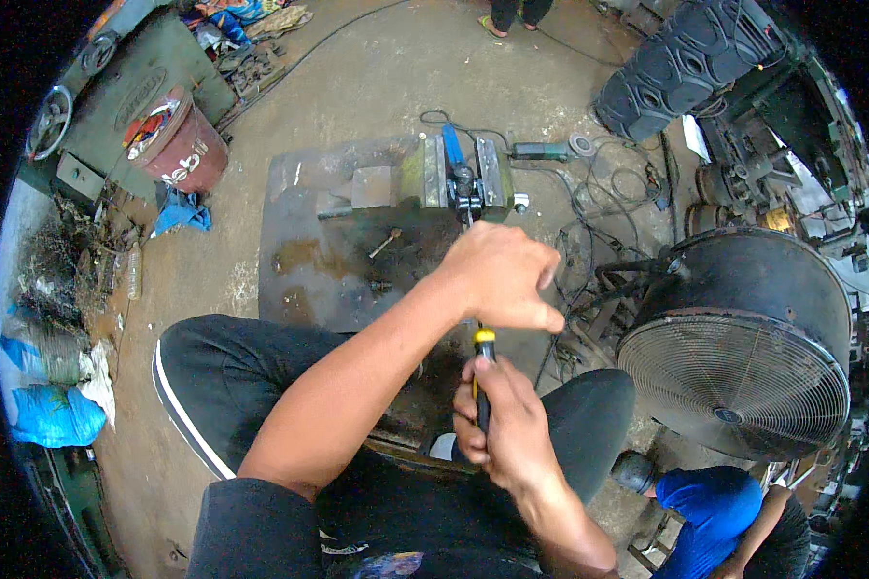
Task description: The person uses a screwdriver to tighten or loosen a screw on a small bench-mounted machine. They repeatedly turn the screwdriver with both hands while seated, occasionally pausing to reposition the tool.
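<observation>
Head view: right hand [509, 429] fisted, fingers clamped on a black-and-yellow screwdriver [482, 372] whose handle top shows just above the thumb, shaft pointing up toward the vise [459, 179]; left hand [500, 275] hovers over the shaft, fingers loosely curled, forefinger out, gripping nothing visible.

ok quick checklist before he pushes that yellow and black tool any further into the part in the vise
1. Right hand grip on the yellow and black tool handle: wrapped around it, ok.
2. Left hand steadying the shaft: it lies over the shaft, contact hidden, cannot tell.
3. Dark part clamped in the bench vise: sits between the jaws, tightness cannot tell.
4. Tool tip seated on the part: hidden by the left hand, cannot tell.
5. Steel plate clear: loose bolt lying on it, not ok.
</observation>
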Demonstrator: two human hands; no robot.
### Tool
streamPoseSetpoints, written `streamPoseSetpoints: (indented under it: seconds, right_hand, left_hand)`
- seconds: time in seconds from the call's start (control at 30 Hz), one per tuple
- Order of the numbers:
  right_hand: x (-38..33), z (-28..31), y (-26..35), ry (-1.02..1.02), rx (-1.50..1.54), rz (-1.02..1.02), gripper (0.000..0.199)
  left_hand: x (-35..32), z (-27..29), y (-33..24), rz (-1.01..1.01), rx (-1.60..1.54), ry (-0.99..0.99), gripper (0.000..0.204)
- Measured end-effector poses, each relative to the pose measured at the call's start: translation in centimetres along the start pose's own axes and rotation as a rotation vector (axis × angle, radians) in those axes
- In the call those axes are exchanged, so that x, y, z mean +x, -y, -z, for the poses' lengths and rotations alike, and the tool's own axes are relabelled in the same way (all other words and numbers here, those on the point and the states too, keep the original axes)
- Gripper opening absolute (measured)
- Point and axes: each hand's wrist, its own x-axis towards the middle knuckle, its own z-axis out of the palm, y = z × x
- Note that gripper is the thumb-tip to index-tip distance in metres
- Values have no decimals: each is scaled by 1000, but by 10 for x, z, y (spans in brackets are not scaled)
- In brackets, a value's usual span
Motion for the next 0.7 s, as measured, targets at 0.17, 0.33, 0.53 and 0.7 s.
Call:
streamPoseSetpoints:
  seconds: [0.17,0.33,0.53,0.7]
  right_hand:
    - [-1,2,4,53,-36,127,24]
    - [3,0,3,-45,-50,-81,26]
    - [2,0,6,-17,-83,12,25]
    - [1,2,10,29,-86,153,25]
  left_hand:
    - [1,1,0,18,46,72,48]
    - [1,-3,3,-44,-86,91,49]
    - [0,-5,4,-12,-14,41,49]
    - [4,3,0,27,28,-32,49]
